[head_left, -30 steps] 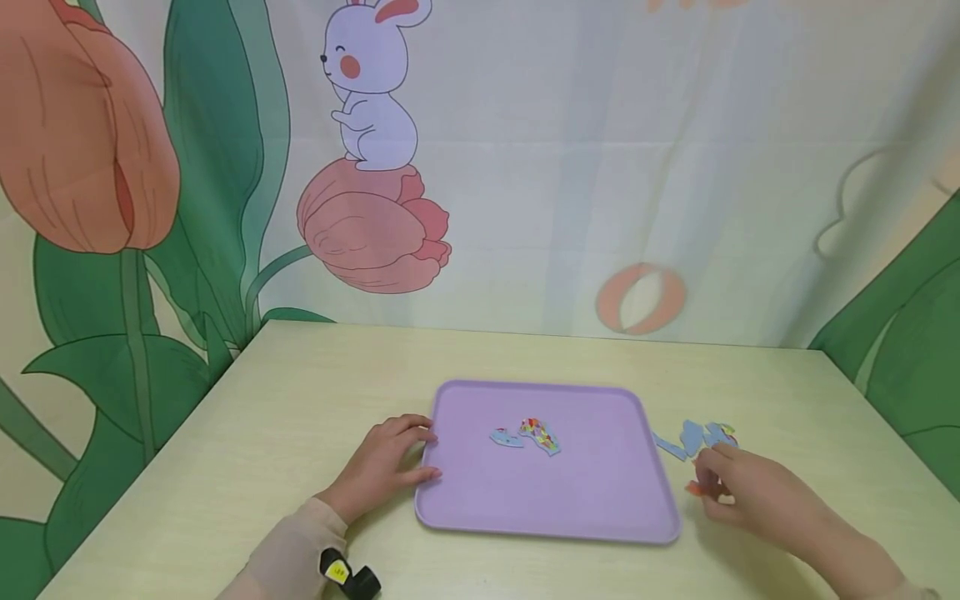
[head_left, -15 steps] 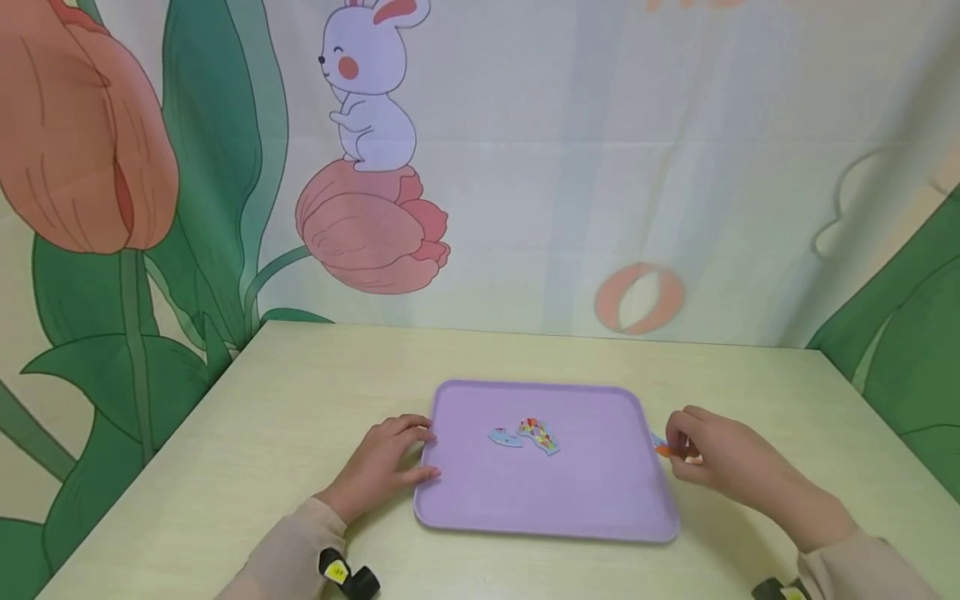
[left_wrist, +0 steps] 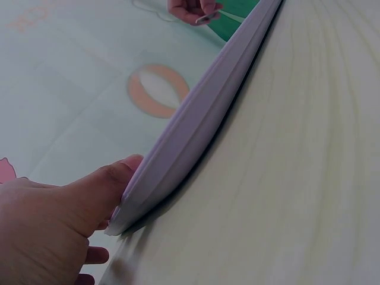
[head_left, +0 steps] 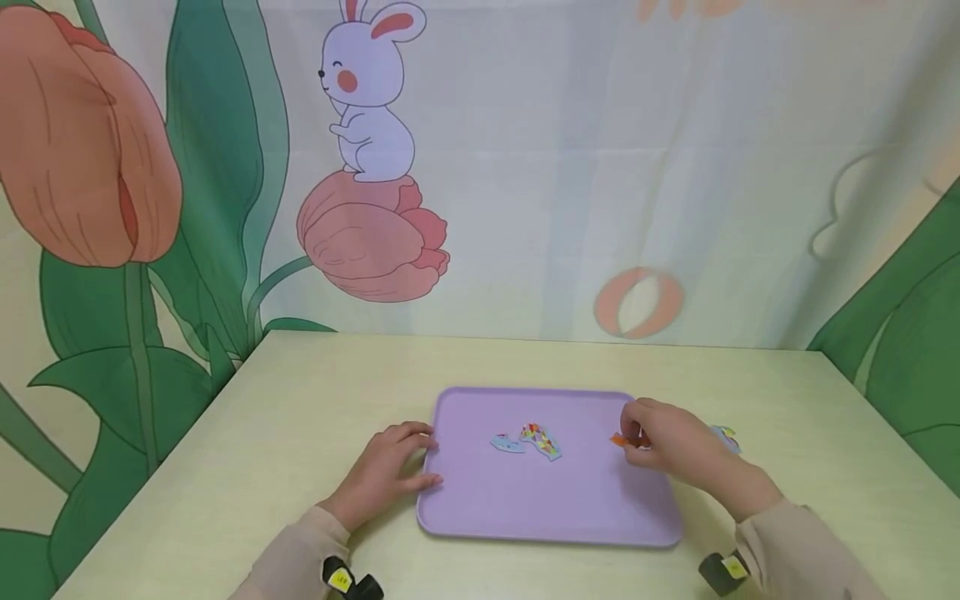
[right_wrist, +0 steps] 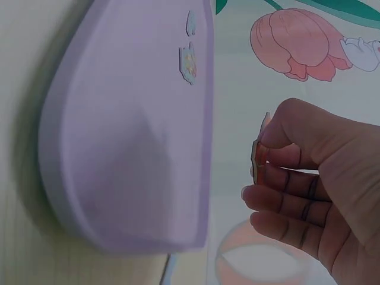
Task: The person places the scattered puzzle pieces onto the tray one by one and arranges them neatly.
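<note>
A puzzle piece with orange on it (head_left: 618,439) is pinched between the thumb and fingers of my right hand (head_left: 678,442), above the right side of the purple tray (head_left: 555,508). From the right wrist view, the held piece (right_wrist: 257,161) stands edge-on, clear of the tray surface. My left hand (head_left: 382,471) rests on the tray's left rim, its thumb and fingers spread apart. A pale blue puzzle piece (head_left: 507,443) and a multicoloured one (head_left: 542,442) lie close together near the tray's middle.
To the right of the tray, a blue puzzle piece (head_left: 726,437) shows on the table (head_left: 360,375) behind my right hand. Other pieces there are hidden by the hand. A printed curtain (head_left: 517,167) hangs behind the table.
My right hand has moved left from the loose pieces to over the tray's right side, carrying the orange puzzle piece. My left hand has stayed at the rim.
</note>
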A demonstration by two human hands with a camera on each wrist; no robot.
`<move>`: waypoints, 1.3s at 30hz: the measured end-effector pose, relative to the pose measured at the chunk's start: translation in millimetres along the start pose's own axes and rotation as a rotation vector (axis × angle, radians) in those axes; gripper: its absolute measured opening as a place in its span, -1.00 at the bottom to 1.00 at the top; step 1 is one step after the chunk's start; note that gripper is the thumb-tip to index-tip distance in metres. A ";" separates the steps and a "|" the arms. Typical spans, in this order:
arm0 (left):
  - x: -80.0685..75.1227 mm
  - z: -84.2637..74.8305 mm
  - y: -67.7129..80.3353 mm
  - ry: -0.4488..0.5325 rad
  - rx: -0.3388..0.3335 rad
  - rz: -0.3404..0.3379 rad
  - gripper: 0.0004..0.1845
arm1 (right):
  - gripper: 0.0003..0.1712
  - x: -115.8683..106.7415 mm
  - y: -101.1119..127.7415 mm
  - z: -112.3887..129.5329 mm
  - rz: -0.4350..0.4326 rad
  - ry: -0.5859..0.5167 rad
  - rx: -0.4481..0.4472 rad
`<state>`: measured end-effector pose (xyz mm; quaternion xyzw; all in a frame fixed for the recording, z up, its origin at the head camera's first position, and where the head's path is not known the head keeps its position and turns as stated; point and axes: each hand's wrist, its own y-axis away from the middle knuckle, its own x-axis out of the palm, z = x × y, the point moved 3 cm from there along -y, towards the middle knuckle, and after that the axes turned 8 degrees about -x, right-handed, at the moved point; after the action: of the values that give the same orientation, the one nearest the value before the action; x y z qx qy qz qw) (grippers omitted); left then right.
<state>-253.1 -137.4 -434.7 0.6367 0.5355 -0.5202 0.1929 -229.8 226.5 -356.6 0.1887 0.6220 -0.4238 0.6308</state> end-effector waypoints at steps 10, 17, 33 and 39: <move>-1.6 1.2 0.6 -0.006 0.034 -0.013 -0.54 | -0.78 25.8 -24.8 3.9 0.005 0.012 -0.009; -0.8 2.2 0.3 -0.020 0.029 -0.009 -0.53 | -0.78 38.5 -39.2 3.6 0.044 0.016 0.014; -3.3 0.5 1.2 -0.005 0.003 0.018 -0.54 | -0.81 59.9 -58.3 4.8 0.187 0.007 0.060; -4.2 -0.2 1.5 0.009 0.002 0.021 -0.55 | -0.80 63.9 -57.0 5.3 0.199 0.006 0.053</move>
<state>-251.2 -139.7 -431.4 0.6450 0.5291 -0.5156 0.1954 -278.8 170.8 -399.7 0.2673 0.5905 -0.3747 0.6629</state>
